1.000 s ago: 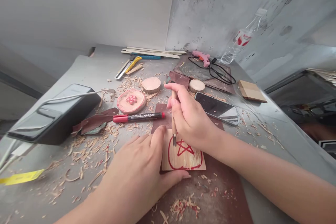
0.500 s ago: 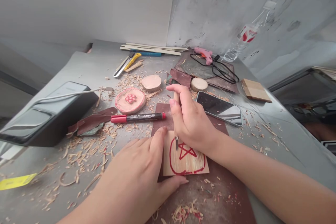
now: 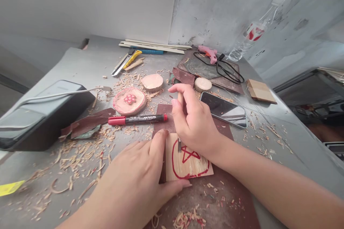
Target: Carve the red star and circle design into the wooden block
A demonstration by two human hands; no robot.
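A square wooden board (image 3: 177, 164) bears a red star inside a rounded red outline, with rough carved grain at its lower right. It lies on a dark brown sheet (image 3: 215, 200). My left hand (image 3: 145, 168) grips the board's left side, forefinger at the top left corner and thumb along the bottom edge. My right hand (image 3: 193, 118) is closed around the wooden handle of a carving tool (image 3: 179, 145). The tool's metal tip is at the board, just left of the star. Wood shavings (image 3: 189, 218) lie in front of the board.
A red marker (image 3: 137, 119) and a round slice with a red flower (image 3: 129, 101) are left of centre. A phone (image 3: 223, 109) lies right of my right hand. Behind are cutters (image 3: 126, 62), a pink glue gun (image 3: 208, 53) and a bottle (image 3: 248, 35). A black box (image 3: 45, 114) stands left.
The view has shifted slightly, so objects at the left appear farther left. Both hands keep nearly the same hold, and the tool tip remains left of the star.
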